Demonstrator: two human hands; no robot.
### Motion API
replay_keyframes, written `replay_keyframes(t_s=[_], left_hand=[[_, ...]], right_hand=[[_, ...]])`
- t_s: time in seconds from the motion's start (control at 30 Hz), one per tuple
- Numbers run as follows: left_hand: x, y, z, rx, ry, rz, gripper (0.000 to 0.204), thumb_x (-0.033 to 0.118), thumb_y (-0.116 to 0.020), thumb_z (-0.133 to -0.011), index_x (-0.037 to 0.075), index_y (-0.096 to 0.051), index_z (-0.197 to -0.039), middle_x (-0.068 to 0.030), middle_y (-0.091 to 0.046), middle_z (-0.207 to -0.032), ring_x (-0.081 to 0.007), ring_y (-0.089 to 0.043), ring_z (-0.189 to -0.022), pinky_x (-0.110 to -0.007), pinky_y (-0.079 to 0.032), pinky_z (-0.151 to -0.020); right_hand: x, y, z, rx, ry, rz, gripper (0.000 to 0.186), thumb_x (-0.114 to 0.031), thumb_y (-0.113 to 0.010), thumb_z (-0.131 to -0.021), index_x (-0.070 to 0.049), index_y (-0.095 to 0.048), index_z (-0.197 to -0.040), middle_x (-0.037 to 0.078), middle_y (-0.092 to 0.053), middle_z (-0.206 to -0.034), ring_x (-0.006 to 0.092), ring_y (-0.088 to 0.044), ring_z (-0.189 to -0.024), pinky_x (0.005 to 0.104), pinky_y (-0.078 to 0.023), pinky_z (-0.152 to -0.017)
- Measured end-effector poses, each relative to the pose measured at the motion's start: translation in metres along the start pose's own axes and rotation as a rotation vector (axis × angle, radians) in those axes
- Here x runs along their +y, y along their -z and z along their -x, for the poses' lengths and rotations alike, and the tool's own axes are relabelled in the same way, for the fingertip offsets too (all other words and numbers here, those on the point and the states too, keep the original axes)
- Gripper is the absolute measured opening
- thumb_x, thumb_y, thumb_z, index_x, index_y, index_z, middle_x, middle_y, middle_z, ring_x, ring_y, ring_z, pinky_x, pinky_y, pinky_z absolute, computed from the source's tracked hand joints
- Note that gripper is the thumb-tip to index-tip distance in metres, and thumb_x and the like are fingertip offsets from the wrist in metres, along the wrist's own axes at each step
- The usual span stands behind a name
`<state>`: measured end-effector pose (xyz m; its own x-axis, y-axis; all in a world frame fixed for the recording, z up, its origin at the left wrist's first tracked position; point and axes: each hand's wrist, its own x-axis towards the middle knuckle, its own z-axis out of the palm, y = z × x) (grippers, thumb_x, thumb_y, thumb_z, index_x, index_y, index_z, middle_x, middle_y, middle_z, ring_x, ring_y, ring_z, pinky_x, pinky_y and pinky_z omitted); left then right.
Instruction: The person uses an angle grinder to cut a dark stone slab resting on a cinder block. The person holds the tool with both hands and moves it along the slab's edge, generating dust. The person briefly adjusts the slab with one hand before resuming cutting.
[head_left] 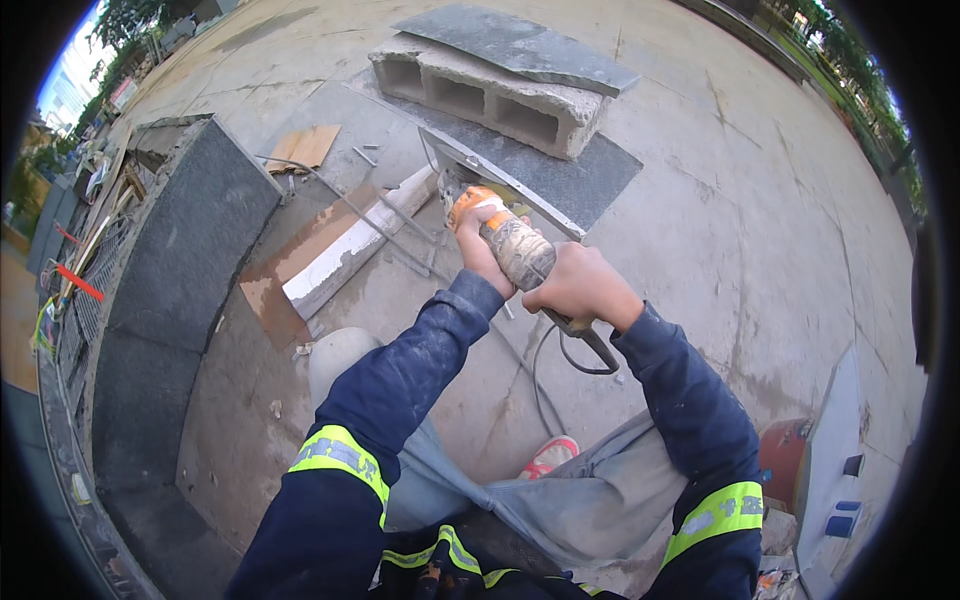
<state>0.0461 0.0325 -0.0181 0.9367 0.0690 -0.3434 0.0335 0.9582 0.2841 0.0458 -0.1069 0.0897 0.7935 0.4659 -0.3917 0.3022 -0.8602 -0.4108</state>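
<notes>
Both my hands are on a dusty angle grinder [520,252] with an orange head. My left hand [478,250] wraps round its front part, close to the orange section. Farther back, my right hand [585,287] grips the rear of its body, where a dark power cable [592,366] comes out. The grinder's head meets the near side of a thin grey stone strip [515,188]; its disc cannot be made out clearly. Beyond that strip lies a flat dark stone slab [606,182], partly under a hollow concrete block [480,88].
Another grey slab [520,45] rests on the block. A white-painted length of wood [350,245] lies on a brown board [262,290], near a plywood scrap [305,147]. Dark stone panels [180,235] stand at left. A reddish container [782,455] and pale panel [832,460] are at right.
</notes>
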Motion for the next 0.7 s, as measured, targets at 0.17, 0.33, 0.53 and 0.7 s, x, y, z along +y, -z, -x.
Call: replay_keyframes(t_s=[0.17, 0.33, 0.53, 0.7], left_hand=[[-0.004, -0.008, 0.012, -0.009, 0.016, 0.011, 0.056, 0.036, -0.062, -0.074, 0.006, -0.040, -0.115, -0.0145, -0.054, -0.094, -0.0343, -0.059, -0.086, -0.050, -0.053, -0.078], [-0.012, -0.012, 0.020, -0.022, 0.030, 0.014, 0.055, 0.037, -0.062, -0.074, 0.007, -0.040, -0.114, -0.0137, -0.055, -0.094, -0.0339, -0.059, -0.086, -0.050, -0.052, -0.079], [-0.022, -0.017, 0.030, -0.001, 0.026, 0.070, 0.054, 0.032, -0.062, -0.072, 0.006, -0.040, -0.115, -0.0151, -0.056, -0.090, -0.0342, -0.060, -0.079, -0.049, -0.053, -0.075], [-0.027, -0.019, 0.036, -0.002, 0.048, 0.073, 0.053, 0.032, -0.062, -0.072, 0.006, -0.040, -0.114, -0.0147, -0.056, -0.090, -0.0340, -0.060, -0.079, -0.048, -0.053, -0.076]], right_hand=[[0.003, 0.000, 0.009, 0.004, -0.013, -0.006, 0.056, -0.036, -0.077, -0.057, 0.010, -0.065, -0.087, 0.023, -0.068, -0.082, 0.0342, -0.069, -0.078, 0.0355, -0.055, -0.073], [0.007, 0.002, 0.020, 0.005, 0.009, -0.011, 0.056, -0.035, -0.076, -0.058, 0.011, -0.064, -0.088, 0.025, -0.067, -0.082, 0.0361, -0.068, -0.079, 0.0364, -0.055, -0.073], [0.013, 0.001, 0.031, 0.001, 0.001, -0.016, 0.055, -0.035, -0.076, -0.059, 0.011, -0.064, -0.087, 0.025, -0.067, -0.081, 0.0367, -0.068, -0.079, 0.0374, -0.055, -0.073], [0.017, 0.001, 0.039, 0.006, 0.016, -0.036, 0.055, -0.035, -0.075, -0.059, 0.011, -0.064, -0.086, 0.026, -0.067, -0.080, 0.0376, -0.068, -0.077, 0.0381, -0.055, -0.073]])
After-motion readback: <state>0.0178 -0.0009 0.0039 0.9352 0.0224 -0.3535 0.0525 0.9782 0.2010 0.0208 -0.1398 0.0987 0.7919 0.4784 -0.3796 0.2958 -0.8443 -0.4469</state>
